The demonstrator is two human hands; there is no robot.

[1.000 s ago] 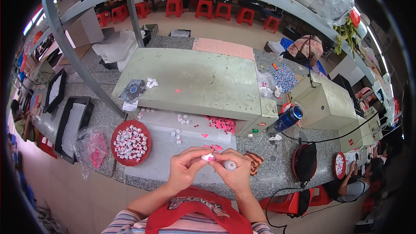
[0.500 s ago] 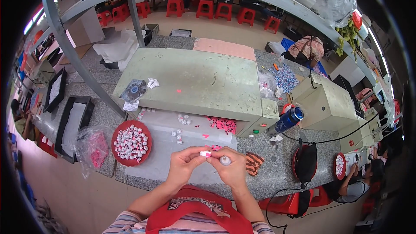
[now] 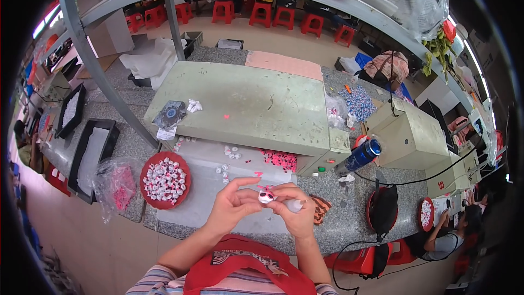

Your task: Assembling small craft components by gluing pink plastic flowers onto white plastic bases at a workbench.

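Observation:
In front of my chest, my right hand (image 3: 295,207) pinches a small white figure head (image 3: 266,197) with dark and pink marks on it. The same hand also keeps a small translucent bottle (image 3: 295,205) tucked in its fingers. My left hand (image 3: 236,203) is open beside the head, index finger raised and thumb low, close to the head's left side; whether the thumb touches it I cannot tell. Beyond lie loose pink pieces (image 3: 281,159) and several white heads (image 3: 232,152) on a white sheet (image 3: 191,202). A red bowl (image 3: 144,190) of similar heads stands to the left.
A long pale green machine housing (image 3: 234,104) stands behind the sheet. A blue bottle (image 3: 363,153) and striped cloth (image 3: 321,209) are at right. A plastic bag (image 3: 117,183) and black tray (image 3: 90,158) lie left. A metal shelf post (image 3: 103,71) rises left; another person (image 3: 456,235) sits far right.
My left fingers have come off the white head and spread apart. In my right hand the head has turned, so its dark-and-pink marked side shows.

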